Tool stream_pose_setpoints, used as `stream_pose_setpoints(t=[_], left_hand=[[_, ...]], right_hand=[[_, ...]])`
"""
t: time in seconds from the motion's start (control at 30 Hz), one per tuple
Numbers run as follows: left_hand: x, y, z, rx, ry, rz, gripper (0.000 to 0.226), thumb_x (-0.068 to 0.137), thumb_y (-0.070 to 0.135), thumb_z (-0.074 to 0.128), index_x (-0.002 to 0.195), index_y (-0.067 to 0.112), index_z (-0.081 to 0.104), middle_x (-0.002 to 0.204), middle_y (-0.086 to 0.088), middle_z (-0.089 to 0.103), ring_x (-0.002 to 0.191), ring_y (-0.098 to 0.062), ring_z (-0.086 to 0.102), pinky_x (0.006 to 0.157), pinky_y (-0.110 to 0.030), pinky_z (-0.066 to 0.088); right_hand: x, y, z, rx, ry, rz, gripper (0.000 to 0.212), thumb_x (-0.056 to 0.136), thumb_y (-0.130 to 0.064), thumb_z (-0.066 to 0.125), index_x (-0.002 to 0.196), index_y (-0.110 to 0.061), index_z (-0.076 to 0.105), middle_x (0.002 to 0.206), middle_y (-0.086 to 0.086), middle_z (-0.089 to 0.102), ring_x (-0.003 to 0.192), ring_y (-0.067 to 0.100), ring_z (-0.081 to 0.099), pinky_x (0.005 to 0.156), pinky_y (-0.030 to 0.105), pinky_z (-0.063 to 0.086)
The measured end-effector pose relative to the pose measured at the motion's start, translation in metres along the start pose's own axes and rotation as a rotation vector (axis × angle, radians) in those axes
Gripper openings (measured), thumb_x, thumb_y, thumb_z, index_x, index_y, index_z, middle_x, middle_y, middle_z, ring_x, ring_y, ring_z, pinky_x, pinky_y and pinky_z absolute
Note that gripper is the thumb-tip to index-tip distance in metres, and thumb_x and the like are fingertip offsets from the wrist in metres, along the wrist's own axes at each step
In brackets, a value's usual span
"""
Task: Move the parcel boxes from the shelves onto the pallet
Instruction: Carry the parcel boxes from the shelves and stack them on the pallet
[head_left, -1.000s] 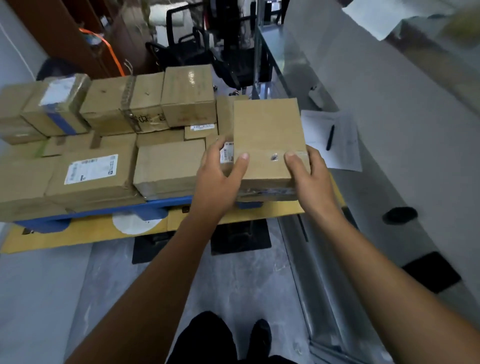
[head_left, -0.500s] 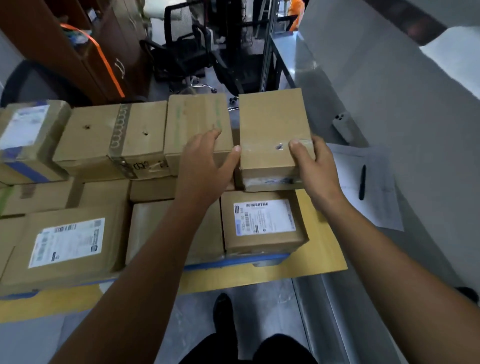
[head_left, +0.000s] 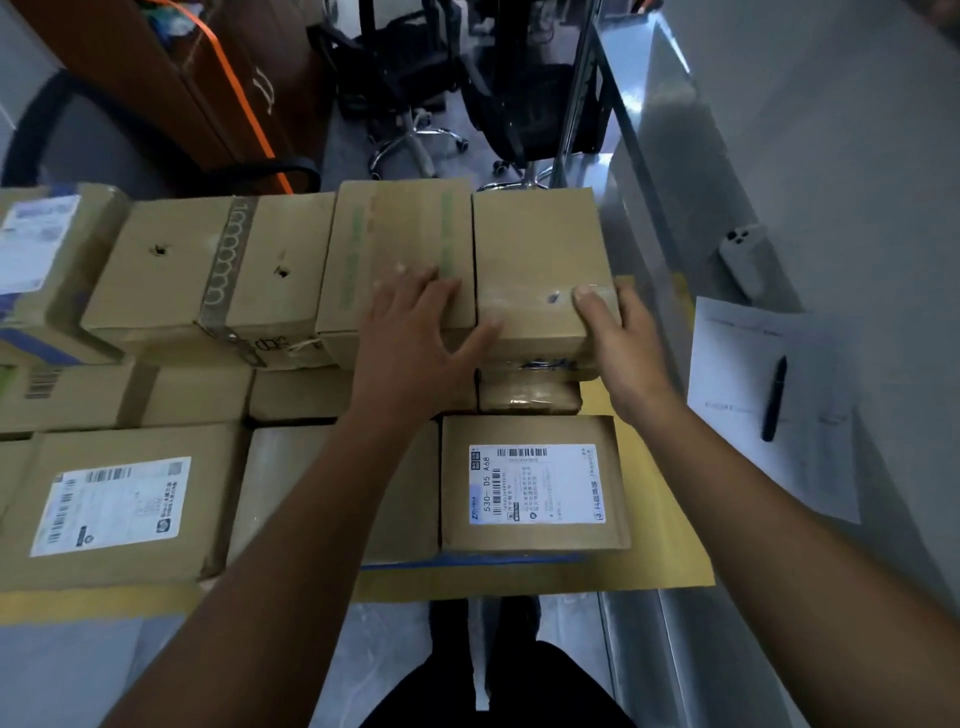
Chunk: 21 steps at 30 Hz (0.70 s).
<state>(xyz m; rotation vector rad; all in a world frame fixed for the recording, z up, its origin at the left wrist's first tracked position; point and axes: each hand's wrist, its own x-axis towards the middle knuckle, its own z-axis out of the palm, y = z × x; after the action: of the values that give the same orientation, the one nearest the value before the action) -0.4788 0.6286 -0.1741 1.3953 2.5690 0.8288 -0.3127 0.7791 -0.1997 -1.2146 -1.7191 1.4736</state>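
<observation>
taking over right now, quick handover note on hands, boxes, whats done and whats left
Left hand: open, lies flat on the green-taped box, thumb against the plain box.
Right hand: grips the plain box's near right corner.
Boxes: the plain box sits at the right end of the top row on the pallet, flush with the green-taped box.
Done: this box looks placed.
Left: release it, then fetch more from the shelves, which are out of view.

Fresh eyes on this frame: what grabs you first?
Two bare arms reach into the centre, the right hand gripping a plain box at the right end of the top row, the left hand flat on the green-striped box beside it. Nearer, a white-labelled box stands out; a pen lies on paper at right.
</observation>
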Motion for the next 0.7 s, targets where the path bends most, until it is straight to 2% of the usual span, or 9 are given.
stream_pose_setpoints(t=[0.07, 0.13, 0.2, 0.3, 0.4, 0.57, 0.7], left_hand=[[0.000, 0.001, -0.001, 0.011, -0.013, -0.003, 0.071, 0.095, 0.065, 0.056, 0.147, 0.016, 0.055, 0.160, -0.007, 0.043, 0.155, -0.029, 0.026, 0.126, -0.051, 0.020], [-0.001, 0.002, -0.002, 0.010, -0.026, -0.004, 0.072, 0.094, 0.065, 0.057, 0.146, 0.016, 0.055, 0.159, -0.007, 0.043, 0.154, -0.030, 0.026, 0.126, -0.050, 0.021], [0.000, 0.003, -0.003, 0.014, -0.036, -0.006, 0.071, 0.095, 0.063, 0.059, 0.147, 0.016, 0.054, 0.160, -0.007, 0.042, 0.155, -0.030, 0.026, 0.126, -0.051, 0.020], [-0.002, 0.005, -0.006, 0.002, -0.027, -0.009, 0.071, 0.096, 0.061, 0.061, 0.148, 0.015, 0.053, 0.160, -0.007, 0.042, 0.155, -0.029, 0.025, 0.127, -0.052, 0.020], [-0.008, 0.010, -0.009, -0.051, 0.008, 0.004, 0.072, 0.095, 0.061, 0.061, 0.148, 0.014, 0.052, 0.159, -0.008, 0.044, 0.155, -0.028, 0.026, 0.127, -0.052, 0.021], [-0.025, 0.023, -0.009, -0.144, 0.020, 0.087, 0.080, 0.090, 0.067, 0.052, 0.148, 0.011, 0.051, 0.156, -0.010, 0.047, 0.152, -0.029, 0.031, 0.126, -0.051, 0.024], [-0.037, 0.031, -0.006, -0.183, -0.020, 0.214, 0.076, 0.092, 0.057, 0.060, 0.148, 0.006, 0.050, 0.155, -0.014, 0.049, 0.152, -0.035, 0.033, 0.126, -0.053, 0.024]], right_hand=[[0.002, 0.004, -0.002, 0.011, -0.020, 0.014, 0.029, 0.099, -0.047, 0.063, 0.125, -0.036, 0.065, 0.120, -0.015, 0.069, 0.110, 0.001, 0.065, 0.092, 0.025, 0.051], [0.003, 0.007, -0.003, 0.022, -0.039, 0.012, 0.024, 0.095, -0.053, 0.064, 0.117, -0.042, 0.064, 0.110, -0.025, 0.070, 0.103, -0.007, 0.065, 0.089, 0.025, 0.050], [0.003, 0.008, -0.005, 0.029, -0.056, 0.006, 0.037, 0.089, -0.062, 0.064, 0.121, -0.042, 0.063, 0.112, -0.024, 0.070, 0.103, -0.008, 0.065, 0.092, 0.027, 0.052], [0.002, 0.008, -0.009, 0.055, -0.109, 0.020, 0.065, 0.085, -0.072, 0.058, 0.138, -0.036, 0.058, 0.132, -0.013, 0.064, 0.121, 0.005, 0.062, 0.107, 0.044, 0.052], [-0.004, 0.005, -0.015, 0.056, -0.110, 0.049, 0.083, 0.083, -0.081, 0.051, 0.151, -0.035, 0.049, 0.145, -0.012, 0.056, 0.135, 0.011, 0.053, 0.115, 0.053, 0.046], [-0.033, 0.005, -0.028, -0.050, -0.017, 0.006, 0.094, 0.081, -0.087, 0.045, 0.160, -0.037, 0.037, 0.156, -0.020, 0.043, 0.140, 0.003, 0.042, 0.122, 0.043, 0.035], [-0.073, 0.007, -0.036, -0.143, 0.075, -0.041, 0.087, 0.088, -0.081, 0.048, 0.161, -0.035, 0.037, 0.164, -0.011, 0.040, 0.148, 0.009, 0.041, 0.124, 0.047, 0.034]])
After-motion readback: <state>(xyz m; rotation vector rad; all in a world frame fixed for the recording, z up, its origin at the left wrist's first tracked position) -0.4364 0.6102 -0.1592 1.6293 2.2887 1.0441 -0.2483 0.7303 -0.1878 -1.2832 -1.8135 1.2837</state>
